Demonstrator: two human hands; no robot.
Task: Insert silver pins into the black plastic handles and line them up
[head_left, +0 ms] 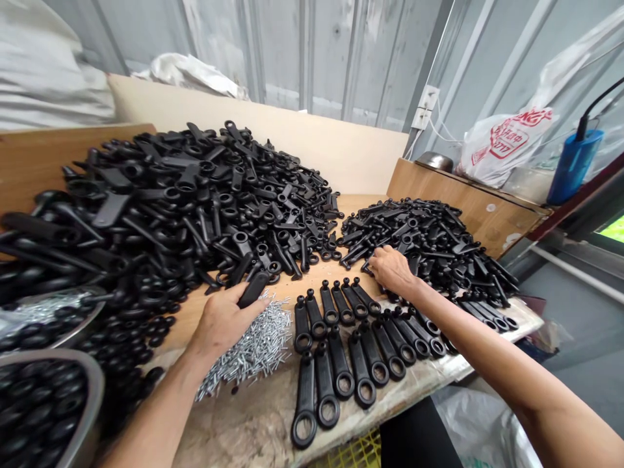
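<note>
Sitting nearest me on the left is a bowl [95, 383] of black knobs [39, 396]. Along the near edge of the table [229, 429] lie finished-looking handles [306, 380] in rows, ring ends toward me, small balls at the far ends. Beside them is a heap of pins [258, 338], and over it my left hand [221, 318] is closed round a black piece [253, 290]. Farther out, my right hand [390, 268] reaches down to the near edge of the small pile [429, 227], fingers bent; whether they grip a part, I cannot tell. Picking from that pile seems the step in hand. The next move, I judge, calls for a sure pinch on one part and a clean lift from its tangled neighbours. Beyond are the big pile [195, 195], a pale board [341, 146] and the metal wall [292, 52].
</note>
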